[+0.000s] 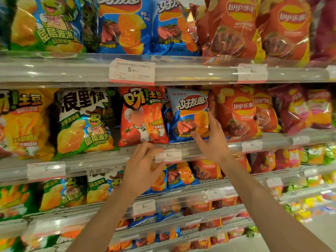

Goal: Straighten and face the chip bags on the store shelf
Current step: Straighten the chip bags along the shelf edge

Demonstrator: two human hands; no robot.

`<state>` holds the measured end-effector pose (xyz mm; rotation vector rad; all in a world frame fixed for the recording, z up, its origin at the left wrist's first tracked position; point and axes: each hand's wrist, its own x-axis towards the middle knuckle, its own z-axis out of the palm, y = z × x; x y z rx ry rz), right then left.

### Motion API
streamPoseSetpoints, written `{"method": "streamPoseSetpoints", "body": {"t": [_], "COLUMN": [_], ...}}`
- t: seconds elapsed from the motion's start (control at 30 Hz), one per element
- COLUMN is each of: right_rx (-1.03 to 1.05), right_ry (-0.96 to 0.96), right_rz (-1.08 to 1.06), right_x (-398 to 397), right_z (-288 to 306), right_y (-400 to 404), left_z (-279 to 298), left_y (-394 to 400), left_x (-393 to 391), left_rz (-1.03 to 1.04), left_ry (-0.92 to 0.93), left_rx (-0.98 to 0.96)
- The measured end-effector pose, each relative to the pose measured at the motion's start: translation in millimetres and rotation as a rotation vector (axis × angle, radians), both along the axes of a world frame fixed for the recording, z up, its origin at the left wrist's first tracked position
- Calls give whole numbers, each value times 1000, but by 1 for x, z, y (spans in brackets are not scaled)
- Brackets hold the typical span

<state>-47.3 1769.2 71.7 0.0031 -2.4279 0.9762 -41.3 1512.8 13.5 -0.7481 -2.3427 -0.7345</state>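
My right hand pinching blue steak-flavour bag on middle shelf, fingers clamped on its right edge. Left hand loose, fingers apart, under red tomato bag. Blue bag tilted, not faced; neighbours mostly fronted. Bags glossy, crinkly, puffed.
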Motion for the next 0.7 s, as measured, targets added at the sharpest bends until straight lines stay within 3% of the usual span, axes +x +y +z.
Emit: {"method": "streamPoseSetpoints", "body": {"t": [0.23, 0.47, 0.7], "right_rx": [45, -60, -23], "right_ry": [-59, -155, -161], "right_rz": [-31, 6, 0], "right_x": [77, 112, 107], "right_z": [-58, -111, -96], "right_y": [-21, -28, -7], "left_z": [-25, -48, -31], "left_y": [-11, -32, -26], "left_x": [31, 79, 91], "left_rz": [-27, 179, 320], "left_ry": [-97, -305, -266], "left_rx": [195, 386, 525]}}
